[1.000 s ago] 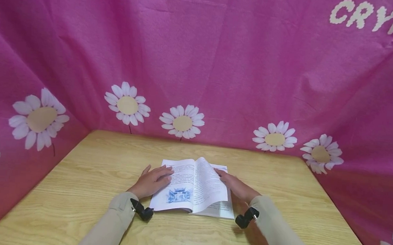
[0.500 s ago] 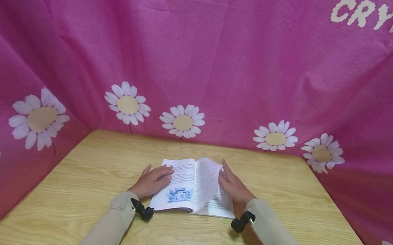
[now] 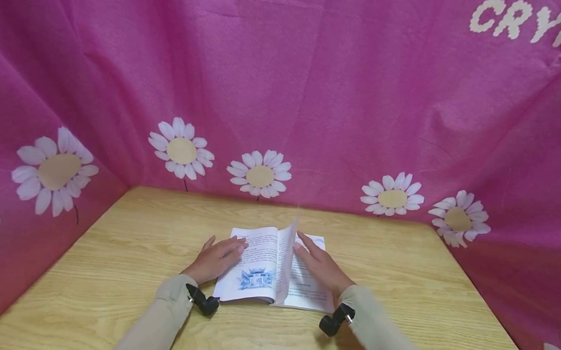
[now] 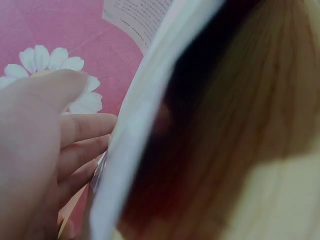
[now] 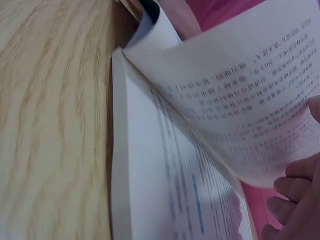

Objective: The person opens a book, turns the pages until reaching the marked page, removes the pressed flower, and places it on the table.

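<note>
An open book (image 3: pixel 309 294) with printed text lies on the wooden table. Its left page (image 3: pixel 253 257) carries a blue picture of a gateway. My left hand (image 3: pixel 215 258) rests on that page's outer edge, fingers extended, as the left wrist view also shows the hand (image 4: pixel 70 145) beside the page edge. One leaf (image 3: pixel 285 264) stands nearly upright near the spine. My right hand (image 3: pixel 321 263) is at its right side, fingers fairly straight, over the right page. In the right wrist view the thumb (image 5: pixel 314 107) overlaps the raised leaf (image 5: pixel 250 85), with the other fingers (image 5: pixel 292 190) below.
The wooden table (image 3: pixel 131 262) reaches back to a pink cloth (image 3: pixel 336 94) printed with daisies, which hangs behind and on both sides. A small black camera (image 3: pixel 204 301) is worn on the left wrist, another camera (image 3: pixel 335 321) on the right.
My right hand has moved left from the book's right edge toward the spine. The leaf has swung from lying over the right page to nearly upright. The left hand has stayed put.
</note>
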The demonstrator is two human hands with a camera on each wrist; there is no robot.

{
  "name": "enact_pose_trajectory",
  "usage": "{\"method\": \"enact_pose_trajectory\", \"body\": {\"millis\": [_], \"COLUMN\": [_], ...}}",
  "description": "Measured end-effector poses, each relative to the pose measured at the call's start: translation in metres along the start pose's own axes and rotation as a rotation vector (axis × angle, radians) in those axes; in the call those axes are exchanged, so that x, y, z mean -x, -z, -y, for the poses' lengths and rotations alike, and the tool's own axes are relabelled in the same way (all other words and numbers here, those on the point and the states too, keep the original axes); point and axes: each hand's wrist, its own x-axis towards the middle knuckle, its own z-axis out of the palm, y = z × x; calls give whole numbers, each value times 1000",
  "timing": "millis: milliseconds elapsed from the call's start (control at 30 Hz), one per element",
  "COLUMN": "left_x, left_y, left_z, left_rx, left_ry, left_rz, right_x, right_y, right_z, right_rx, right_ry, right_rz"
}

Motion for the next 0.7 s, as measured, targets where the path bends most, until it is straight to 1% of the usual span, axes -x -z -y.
{"method": "enact_pose_trajectory", "body": {"millis": [200, 233, 300, 467, 567, 700], "left_x": [-4, -4, -5, -5, -4, -4], "left_y": [0, 0, 1, 3, 3, 3], "left_z": [-2, -3, -3, -3, -4, -3], "left_rx": [108, 113, 129, 176, 198, 202], "left_ry": [101, 109, 113, 87, 95, 127], "left_rz": [11, 14, 12, -5, -23, -41], "right_x": [-6, -7, -9, -13, -15, -17], "right_y": [-15, -18, -23, -35, -42, -51], "right_z": [9, 11, 13, 21, 25, 28], "right_rx": [136, 152, 173, 251, 311, 409], "right_ry": [191, 207, 230, 283, 323, 376], "right_rz": [23, 30, 47, 98, 131, 167]}}
